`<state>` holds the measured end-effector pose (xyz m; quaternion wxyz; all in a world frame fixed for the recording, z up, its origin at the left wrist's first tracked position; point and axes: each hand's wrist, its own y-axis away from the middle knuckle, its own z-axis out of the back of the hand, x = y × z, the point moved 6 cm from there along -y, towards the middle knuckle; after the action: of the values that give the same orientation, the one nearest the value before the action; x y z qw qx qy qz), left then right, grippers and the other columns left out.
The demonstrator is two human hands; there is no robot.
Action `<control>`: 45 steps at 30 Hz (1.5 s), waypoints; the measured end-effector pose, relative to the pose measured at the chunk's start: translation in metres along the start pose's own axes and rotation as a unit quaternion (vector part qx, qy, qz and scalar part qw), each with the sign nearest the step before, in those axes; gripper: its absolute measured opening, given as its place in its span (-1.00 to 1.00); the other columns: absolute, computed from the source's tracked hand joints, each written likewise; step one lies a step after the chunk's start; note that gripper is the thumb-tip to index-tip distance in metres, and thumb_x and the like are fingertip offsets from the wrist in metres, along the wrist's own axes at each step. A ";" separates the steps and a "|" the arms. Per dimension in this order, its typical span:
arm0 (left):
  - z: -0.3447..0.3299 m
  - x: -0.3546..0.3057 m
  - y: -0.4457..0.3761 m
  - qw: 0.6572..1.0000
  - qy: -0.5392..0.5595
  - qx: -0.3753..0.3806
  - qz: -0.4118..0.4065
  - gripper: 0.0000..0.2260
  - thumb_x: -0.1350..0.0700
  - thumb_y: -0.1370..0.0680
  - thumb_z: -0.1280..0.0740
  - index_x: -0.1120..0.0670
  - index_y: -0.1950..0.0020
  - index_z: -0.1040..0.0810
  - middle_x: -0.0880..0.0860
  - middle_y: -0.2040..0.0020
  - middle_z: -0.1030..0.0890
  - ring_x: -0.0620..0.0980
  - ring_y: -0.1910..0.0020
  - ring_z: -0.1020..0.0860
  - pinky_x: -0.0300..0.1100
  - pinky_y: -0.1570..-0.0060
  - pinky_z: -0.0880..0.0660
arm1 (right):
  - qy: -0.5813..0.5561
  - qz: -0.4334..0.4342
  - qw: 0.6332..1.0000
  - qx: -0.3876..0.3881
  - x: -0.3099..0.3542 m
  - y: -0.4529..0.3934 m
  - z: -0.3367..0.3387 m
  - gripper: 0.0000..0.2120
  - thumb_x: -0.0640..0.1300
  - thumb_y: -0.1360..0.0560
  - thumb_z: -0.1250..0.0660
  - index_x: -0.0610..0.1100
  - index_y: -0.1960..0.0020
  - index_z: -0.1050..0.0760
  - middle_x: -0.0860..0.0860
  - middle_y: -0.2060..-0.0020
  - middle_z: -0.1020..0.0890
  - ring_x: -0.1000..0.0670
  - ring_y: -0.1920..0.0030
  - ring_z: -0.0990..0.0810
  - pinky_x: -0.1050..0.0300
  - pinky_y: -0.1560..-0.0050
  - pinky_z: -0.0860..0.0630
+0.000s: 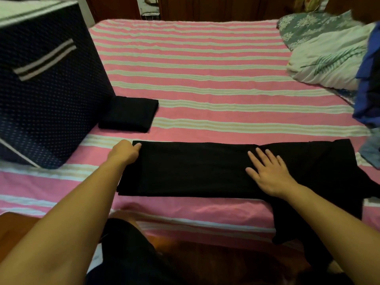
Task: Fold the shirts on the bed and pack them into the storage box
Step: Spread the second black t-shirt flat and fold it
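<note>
A black shirt [191,169] lies as a long folded strip across the near part of the pink striped bed [195,79]; its right end spreads loose and hangs over the bed's edge. My left hand [125,152] grips the strip's far-left corner, fingers curled on the cloth. My right hand [269,173] presses flat on the strip right of its middle, fingers straight and spread. A folded black shirt [129,114] lies beside the dark blue dotted storage box [45,95], which stands on the bed at the left.
A pile of blue clothes [368,87] sits at the bed's right edge. A white leaf-print pillow [327,58] and a grey floral one [308,25] lie at the far right. Wooden floor shows below the bed's near edge.
</note>
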<state>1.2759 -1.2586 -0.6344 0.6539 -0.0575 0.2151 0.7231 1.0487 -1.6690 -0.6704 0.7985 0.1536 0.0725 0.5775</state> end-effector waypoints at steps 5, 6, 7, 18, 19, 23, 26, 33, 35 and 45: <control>0.020 -0.007 -0.012 0.997 0.039 -0.016 -0.069 -0.59 -0.07 -0.71 -0.19 0.29 -0.08 -0.57 0.35 -0.14 -0.60 0.34 -0.14 -0.55 0.00 0.01 -0.36 | 0.009 0.009 0.999 -0.040 0.005 -0.008 0.013 -0.34 0.37 -0.59 0.15 0.18 -0.62 0.20 0.04 -0.63 0.17 -0.07 -0.61 0.24 -0.14 -0.57 0.25; 0.028 -0.012 -0.015 0.994 0.050 -0.027 -0.089 -0.61 -0.06 -0.71 -0.19 0.26 -0.04 -0.56 0.35 -0.12 -0.61 0.34 -0.14 -0.55 0.00 0.02 -0.35 | 0.010 0.010 0.999 -0.042 0.005 -0.011 0.014 -0.34 0.36 -0.59 0.15 0.19 -0.62 0.19 0.04 -0.63 0.15 -0.07 -0.62 0.23 -0.14 -0.57 0.24; 0.035 -0.015 -0.017 0.994 0.055 -0.029 -0.095 -0.62 -0.08 -0.71 -0.18 0.24 -0.02 -0.54 0.33 -0.11 -0.61 0.32 -0.13 -0.55 0.00 0.01 -0.35 | 0.013 0.007 0.999 -0.036 0.006 -0.015 0.012 -0.34 0.36 -0.60 0.14 0.18 -0.62 0.18 0.04 -0.63 0.14 -0.07 -0.62 0.21 -0.14 -0.57 0.22; 0.016 0.068 0.056 0.996 0.061 -0.052 -0.029 -0.58 -0.13 -0.67 -0.18 0.14 0.25 -0.42 0.12 0.30 -0.51 0.16 0.25 -0.49 -0.02 0.27 -0.36 | 0.026 -0.013 0.999 -0.036 0.011 -0.019 -0.001 -0.19 0.44 -0.42 0.36 0.18 -0.62 0.20 0.04 -0.63 0.15 -0.08 -0.62 0.21 -0.15 -0.57 0.23; 0.012 0.069 0.062 0.998 0.038 -0.048 -0.027 -0.60 -0.15 -0.66 -0.21 0.11 0.21 -0.42 0.10 0.27 -0.52 0.14 0.23 -0.50 -0.01 0.24 -0.41 | 0.027 -0.014 0.999 -0.035 0.013 -0.019 0.000 -0.19 0.44 -0.43 0.36 0.18 -0.62 0.20 0.04 -0.63 0.15 -0.09 -0.62 0.21 -0.16 -0.58 0.24; 0.014 0.065 0.077 0.989 -0.088 -0.110 -0.038 -0.72 -0.08 -0.64 -0.30 0.15 -0.01 -0.45 0.17 0.03 -0.56 0.20 0.09 -0.51 0.08 0.13 -0.49 | 0.054 -0.006 0.995 -0.078 0.020 -0.007 0.012 -0.31 0.38 -0.57 0.20 0.16 -0.63 0.16 -0.01 -0.64 0.13 -0.13 -0.61 0.23 -0.18 -0.57 0.27; 0.012 0.009 0.089 0.944 -0.151 -0.209 -0.207 -0.70 0.04 -0.55 -0.30 0.18 -0.20 -0.52 0.23 -0.11 -0.53 0.30 -0.09 -0.50 0.19 -0.01 -0.50 | 0.035 -0.002 0.994 -0.099 0.022 0.005 0.021 -0.31 0.37 -0.57 0.21 0.15 -0.63 0.15 0.01 -0.64 0.10 -0.11 -0.61 0.24 -0.18 -0.56 0.28; -0.074 -0.061 0.066 0.945 -0.208 0.004 -0.251 -0.42 -0.38 -0.62 0.12 -0.30 -0.63 0.10 0.01 -0.68 0.07 0.17 -0.64 0.14 0.23 -0.57 0.19 | -0.020 -0.077 0.988 -0.132 -0.023 0.031 0.039 -0.35 0.33 -0.62 0.18 0.10 -0.64 0.10 0.01 -0.64 0.11 -0.11 -0.61 0.23 -0.14 -0.53 0.33; -0.081 -0.045 0.054 0.953 -0.204 0.011 -0.225 -0.41 -0.38 -0.61 0.12 -0.32 -0.62 0.16 -0.03 -0.68 0.12 0.15 -0.64 0.16 0.22 -0.57 0.19 | -0.028 -0.168 0.979 -0.110 -0.090 0.050 0.022 -0.34 0.34 -0.61 0.18 0.10 -0.64 0.11 0.00 -0.64 0.11 -0.12 -0.62 0.21 -0.15 -0.55 0.27; -0.077 -0.065 0.062 0.949 -0.272 0.070 -0.146 -0.40 -0.36 -0.63 0.07 -0.28 -0.64 0.14 0.05 -0.68 0.16 0.22 -0.63 0.17 0.26 -0.54 0.14 | -0.178 -0.179 0.961 -0.113 -0.202 0.077 0.009 -0.45 0.07 -0.63 -0.26 -0.12 -0.55 -0.31 -0.15 -0.57 -0.24 -0.21 -0.54 -0.22 -0.10 -0.52 -0.19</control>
<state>1.2099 -1.3509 -0.6653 0.7883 0.1560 0.0682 0.5912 0.9171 -1.8390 -0.6491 0.9009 0.1472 -0.1108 0.3931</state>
